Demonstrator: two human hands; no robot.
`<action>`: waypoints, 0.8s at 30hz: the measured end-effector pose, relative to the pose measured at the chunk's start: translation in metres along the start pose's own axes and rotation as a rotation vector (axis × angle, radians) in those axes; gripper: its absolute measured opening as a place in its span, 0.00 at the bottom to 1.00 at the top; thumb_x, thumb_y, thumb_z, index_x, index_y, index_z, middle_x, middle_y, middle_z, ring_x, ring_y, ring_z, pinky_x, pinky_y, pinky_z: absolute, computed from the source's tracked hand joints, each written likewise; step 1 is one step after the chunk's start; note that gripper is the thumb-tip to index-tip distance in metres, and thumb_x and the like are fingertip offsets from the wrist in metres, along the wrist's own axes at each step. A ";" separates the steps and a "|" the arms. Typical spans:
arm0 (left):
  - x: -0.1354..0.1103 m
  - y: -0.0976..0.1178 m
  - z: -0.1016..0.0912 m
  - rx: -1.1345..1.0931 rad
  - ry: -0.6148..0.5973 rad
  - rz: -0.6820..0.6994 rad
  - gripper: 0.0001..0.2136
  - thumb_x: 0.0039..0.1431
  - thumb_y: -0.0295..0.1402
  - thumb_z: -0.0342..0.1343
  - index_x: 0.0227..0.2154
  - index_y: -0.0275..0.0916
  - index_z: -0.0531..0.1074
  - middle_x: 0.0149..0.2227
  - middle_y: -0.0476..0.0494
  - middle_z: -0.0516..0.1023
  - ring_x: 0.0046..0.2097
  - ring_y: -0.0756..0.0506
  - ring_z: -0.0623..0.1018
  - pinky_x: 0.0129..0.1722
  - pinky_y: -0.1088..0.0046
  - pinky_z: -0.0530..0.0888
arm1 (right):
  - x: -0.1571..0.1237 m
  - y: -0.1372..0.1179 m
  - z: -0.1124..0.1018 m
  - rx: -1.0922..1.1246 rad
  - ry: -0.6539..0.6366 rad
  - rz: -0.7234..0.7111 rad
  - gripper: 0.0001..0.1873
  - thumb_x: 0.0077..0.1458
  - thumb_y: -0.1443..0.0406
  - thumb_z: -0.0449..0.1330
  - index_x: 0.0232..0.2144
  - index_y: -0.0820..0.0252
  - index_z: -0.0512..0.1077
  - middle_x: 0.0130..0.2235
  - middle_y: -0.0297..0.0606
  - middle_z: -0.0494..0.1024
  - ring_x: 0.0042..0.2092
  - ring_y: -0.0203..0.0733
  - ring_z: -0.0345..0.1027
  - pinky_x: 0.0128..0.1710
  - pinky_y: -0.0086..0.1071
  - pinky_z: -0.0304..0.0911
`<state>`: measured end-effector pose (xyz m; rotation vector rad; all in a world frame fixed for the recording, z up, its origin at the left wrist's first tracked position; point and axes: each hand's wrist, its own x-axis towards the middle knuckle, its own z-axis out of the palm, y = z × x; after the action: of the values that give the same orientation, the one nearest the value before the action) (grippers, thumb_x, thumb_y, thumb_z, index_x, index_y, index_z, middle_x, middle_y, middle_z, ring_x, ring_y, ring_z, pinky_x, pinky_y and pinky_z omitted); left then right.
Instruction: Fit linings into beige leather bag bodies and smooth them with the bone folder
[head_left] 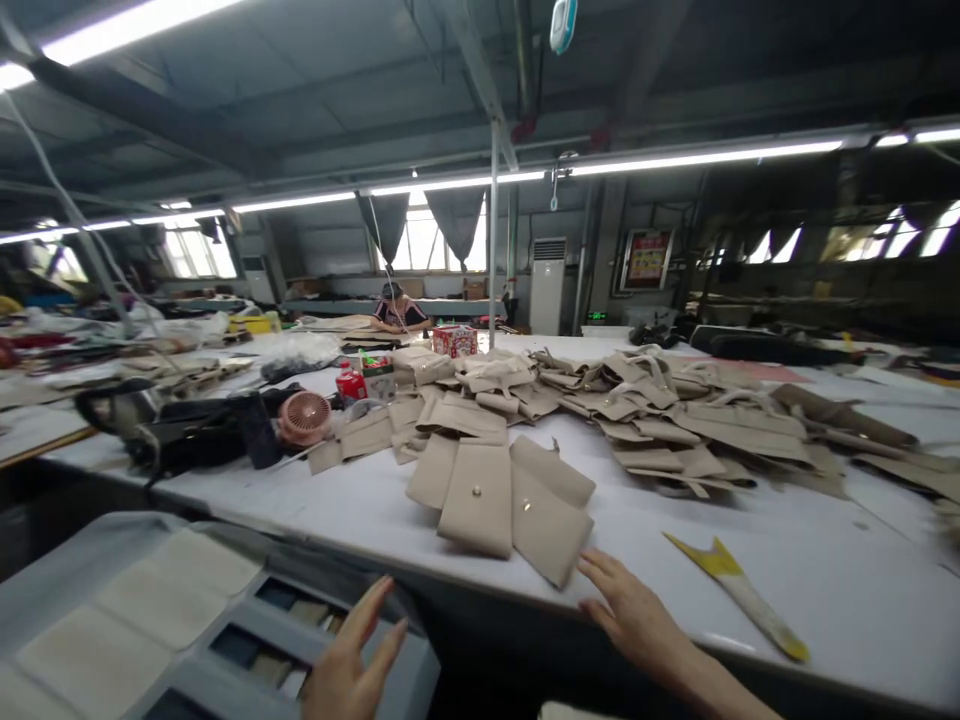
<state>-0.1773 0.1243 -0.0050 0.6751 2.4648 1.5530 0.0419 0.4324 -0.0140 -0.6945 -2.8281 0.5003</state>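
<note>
My left hand (352, 660) hovers over the corner of a grey plastic container (405, 655), thumb and fingers apart, holding nothing. At the table's front edge, my right hand (634, 610) has its fingers stretched out beside the lower corner of a beige flap piece with a snap (544, 520); whether they touch it I cannot tell. Left of that piece lies a similar beige flap piece with a round metal snap (476, 500), overlapping another one. Behind them, a large heap of beige pieces with straps (675, 420) spreads across the white table (337, 510).
A yellow-and-white forked tool (739, 595) lies at the right. A pink fan (305, 416), dark cloth items (195, 440), a kettle (124, 405) and a red can (350, 383) stand on the left. Another person (401, 308) sits far back.
</note>
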 end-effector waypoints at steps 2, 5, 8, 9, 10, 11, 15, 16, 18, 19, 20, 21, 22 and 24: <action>0.049 0.020 0.044 0.216 -0.143 0.161 0.28 0.57 0.43 0.51 0.58 0.35 0.66 0.64 0.40 0.65 0.66 0.40 0.62 0.65 0.66 0.59 | 0.017 0.005 0.010 -0.043 -0.005 0.000 0.26 0.59 0.63 0.53 0.57 0.65 0.69 0.64 0.48 0.63 0.66 0.52 0.54 0.66 0.44 0.50; 0.120 0.045 0.097 0.320 -0.180 0.157 0.26 0.57 0.32 0.55 0.58 0.26 0.64 0.64 0.29 0.62 0.67 0.40 0.59 0.66 0.68 0.55 | 0.046 0.007 0.025 -0.095 -0.022 -0.005 0.26 0.59 0.62 0.53 0.57 0.67 0.69 0.65 0.48 0.61 0.67 0.53 0.51 0.66 0.45 0.49; 0.168 0.052 0.125 0.404 -0.197 0.054 0.18 0.57 0.30 0.59 0.51 0.30 0.70 0.56 0.32 0.72 0.60 0.38 0.69 0.62 0.55 0.62 | 0.070 0.008 0.040 -0.116 -0.014 0.011 0.24 0.59 0.62 0.53 0.56 0.65 0.70 0.63 0.48 0.65 0.65 0.53 0.55 0.65 0.44 0.50; 0.178 0.052 0.130 0.425 -0.200 0.017 0.15 0.58 0.31 0.60 0.48 0.32 0.71 0.53 0.35 0.74 0.57 0.38 0.71 0.59 0.53 0.64 | 0.075 0.009 0.044 -0.116 -0.007 0.018 0.23 0.59 0.62 0.53 0.55 0.64 0.71 0.62 0.48 0.67 0.63 0.54 0.58 0.64 0.45 0.51; 0.186 0.051 0.132 0.438 -0.201 -0.019 0.13 0.59 0.32 0.60 0.45 0.33 0.72 0.50 0.38 0.75 0.55 0.39 0.73 0.57 0.51 0.66 | 0.079 0.009 0.048 -0.116 -0.001 0.023 0.22 0.59 0.62 0.54 0.54 0.63 0.72 0.60 0.47 0.69 0.62 0.54 0.60 0.63 0.46 0.52; 0.193 0.051 0.134 0.440 -0.201 -0.050 0.12 0.59 0.33 0.60 0.43 0.34 0.72 0.48 0.40 0.75 0.53 0.40 0.74 0.56 0.51 0.68 | 0.082 0.008 0.050 -0.117 0.006 0.025 0.21 0.59 0.61 0.54 0.53 0.62 0.73 0.59 0.47 0.71 0.60 0.55 0.62 0.62 0.46 0.53; 0.208 0.056 0.142 0.358 -0.192 -0.130 0.12 0.59 0.35 0.60 0.43 0.34 0.72 0.47 0.41 0.75 0.51 0.41 0.74 0.53 0.54 0.70 | 0.088 0.003 0.054 -0.122 0.040 0.009 0.17 0.58 0.60 0.56 0.48 0.58 0.74 0.51 0.47 0.75 0.53 0.55 0.65 0.55 0.46 0.57; 0.210 0.058 0.146 0.320 -0.185 -0.141 0.12 0.59 0.34 0.61 0.44 0.34 0.72 0.48 0.40 0.75 0.52 0.41 0.74 0.54 0.54 0.70 | 0.089 0.001 0.053 -0.129 0.044 0.002 0.17 0.58 0.60 0.56 0.49 0.57 0.74 0.49 0.47 0.75 0.52 0.55 0.66 0.54 0.45 0.57; 0.212 0.065 0.156 0.224 -0.190 -0.166 0.13 0.58 0.33 0.61 0.44 0.34 0.72 0.50 0.40 0.74 0.53 0.40 0.73 0.54 0.54 0.69 | 0.092 -0.003 0.053 -0.152 0.043 -0.005 0.20 0.58 0.61 0.56 0.53 0.54 0.72 0.48 0.46 0.75 0.50 0.54 0.66 0.52 0.46 0.57; 0.211 0.068 0.161 0.160 -0.211 -0.184 0.12 0.58 0.33 0.62 0.43 0.34 0.72 0.49 0.40 0.75 0.52 0.41 0.74 0.54 0.55 0.70 | 0.093 -0.005 0.053 -0.167 0.039 -0.006 0.22 0.58 0.61 0.56 0.55 0.53 0.70 0.48 0.47 0.75 0.50 0.55 0.66 0.52 0.46 0.57; 0.210 0.072 0.164 0.084 -0.244 -0.204 0.11 0.58 0.33 0.61 0.42 0.34 0.72 0.48 0.41 0.76 0.50 0.41 0.75 0.52 0.56 0.71 | 0.094 -0.006 0.053 -0.179 0.036 -0.003 0.24 0.58 0.61 0.56 0.57 0.52 0.69 0.50 0.48 0.74 0.51 0.56 0.65 0.52 0.46 0.57; 0.208 0.075 0.166 -0.004 -0.289 -0.225 0.10 0.59 0.34 0.61 0.41 0.34 0.73 0.45 0.42 0.77 0.48 0.42 0.77 0.50 0.58 0.73 | 0.093 -0.007 0.054 -0.186 0.034 0.000 0.25 0.58 0.61 0.56 0.58 0.51 0.68 0.50 0.48 0.74 0.51 0.56 0.64 0.52 0.47 0.56; 0.205 0.078 0.166 -0.102 -0.342 -0.244 0.10 0.60 0.34 0.60 0.41 0.34 0.73 0.43 0.42 0.78 0.45 0.43 0.78 0.47 0.59 0.74 | 0.093 -0.008 0.054 -0.187 0.034 0.004 0.24 0.58 0.61 0.56 0.58 0.50 0.68 0.51 0.49 0.73 0.52 0.56 0.64 0.51 0.47 0.56; 0.197 0.083 0.157 -0.311 -0.436 -0.265 0.10 0.60 0.33 0.58 0.42 0.34 0.73 0.40 0.42 0.80 0.40 0.44 0.80 0.43 0.62 0.76 | 0.091 -0.009 0.053 -0.160 0.042 0.013 0.23 0.59 0.62 0.55 0.57 0.49 0.69 0.51 0.49 0.73 0.52 0.57 0.63 0.52 0.47 0.56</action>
<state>-0.2721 0.3706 0.0191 0.5366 1.8627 1.4568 -0.0548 0.4536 -0.0511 -0.7426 -2.8486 0.2593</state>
